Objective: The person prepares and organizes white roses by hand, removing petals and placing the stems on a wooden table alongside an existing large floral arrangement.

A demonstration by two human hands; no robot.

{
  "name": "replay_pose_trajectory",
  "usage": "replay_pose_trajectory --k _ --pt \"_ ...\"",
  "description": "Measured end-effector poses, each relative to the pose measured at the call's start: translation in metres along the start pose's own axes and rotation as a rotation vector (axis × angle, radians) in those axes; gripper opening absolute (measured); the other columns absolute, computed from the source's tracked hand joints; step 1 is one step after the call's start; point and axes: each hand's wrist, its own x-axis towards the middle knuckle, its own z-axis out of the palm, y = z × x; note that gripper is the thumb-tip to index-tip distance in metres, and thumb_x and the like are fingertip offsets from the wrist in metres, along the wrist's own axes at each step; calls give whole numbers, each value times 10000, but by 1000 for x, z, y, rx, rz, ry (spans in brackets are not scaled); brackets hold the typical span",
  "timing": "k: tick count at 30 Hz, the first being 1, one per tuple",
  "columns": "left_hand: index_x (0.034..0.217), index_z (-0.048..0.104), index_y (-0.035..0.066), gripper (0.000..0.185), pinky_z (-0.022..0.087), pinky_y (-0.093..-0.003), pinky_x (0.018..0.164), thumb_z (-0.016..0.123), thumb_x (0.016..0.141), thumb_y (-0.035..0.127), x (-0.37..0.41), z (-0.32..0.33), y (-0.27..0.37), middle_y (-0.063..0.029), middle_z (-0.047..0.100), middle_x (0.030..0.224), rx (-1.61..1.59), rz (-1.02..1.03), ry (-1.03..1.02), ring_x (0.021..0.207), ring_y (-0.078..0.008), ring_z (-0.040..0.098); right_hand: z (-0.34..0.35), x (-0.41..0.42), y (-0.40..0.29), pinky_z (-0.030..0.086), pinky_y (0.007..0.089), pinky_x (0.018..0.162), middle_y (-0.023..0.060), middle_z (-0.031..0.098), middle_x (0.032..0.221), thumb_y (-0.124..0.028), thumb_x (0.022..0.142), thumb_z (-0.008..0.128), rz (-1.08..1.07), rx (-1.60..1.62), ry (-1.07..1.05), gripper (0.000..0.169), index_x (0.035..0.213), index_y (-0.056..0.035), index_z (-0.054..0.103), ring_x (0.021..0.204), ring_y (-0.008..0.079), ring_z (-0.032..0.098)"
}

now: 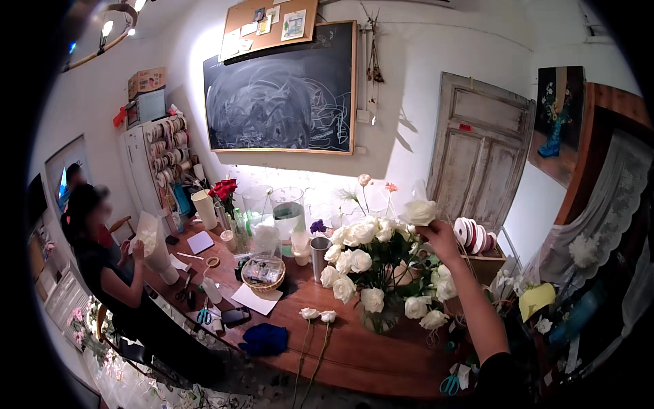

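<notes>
My right hand point(442, 236) is raised at the right side of a large bunch of white roses point(360, 232), its fingers closed just below the head of one white rose point(420, 211). The bunch stands in a clear glass vase point(380, 319) on the wooden table point(368, 363). My left hand is out of view. In front of me, two long-stemmed white roses point(327, 317) lie side by side on the table, their stems reaching past its near edge. A dark blue cloth point(264, 339) lies left of them.
Left on the table are a wicker basket point(263, 286), a metal cup point(320, 253), glass cylinders point(287, 204), red roses point(223, 189) and blue-handled scissors point(204, 316). Ribbon spools point(472, 235) and more scissors point(450, 384) are at right. A person point(117, 276) stands left, holding wrapped flowers.
</notes>
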Motion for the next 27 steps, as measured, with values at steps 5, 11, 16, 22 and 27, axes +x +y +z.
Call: replay_pose_trajectory --k 5,11,16,22,27 --pt "1153 577 19 259 473 -396 770 513 956 176 12 -11 13 -193 602 966 -61 132 28 866 -338 578 15 -48 -67 470 259 664 38 685 823 -104 889 656 -132 29 -59 160 998 11 673 720 93 603" --pt "1139 594 18 229 477 -355 794 528 957 140 40 -72 91 -163 603 1010 -84 184 -70 895 -297 587 40 -129 -181 494 286 658 98 697 813 -39 803 663 -320 -198 -66 202 998 14 666 697 116 608" --pt "1118 601 20 185 481 -324 809 535 962 94 45 -161 205 -112 605 1031 -322 314 -2 898 -235 594 92 -217 -244 515 321 584 85 669 794 0 767 626 -341 -73 -481 264 1031 8 638 675 156 654" --pt "1218 517 30 391 441 -303 848 671 886 167 27 -213 300 -96 577 1085 -623 501 162 983 -174 567 264 -269 -228 458 263 887 43 661 1101 -68 849 695 84 556 -985 310 1151 -28 643 1011 92 587" --pt "1053 537 31 157 437 -260 673 523 992 174 27 -259 269 -33 581 831 -683 217 390 747 -76 505 374 -302 -235 460 255 864 48 672 1074 -78 881 662 265 777 -1106 274 1139 11 641 985 99 601"
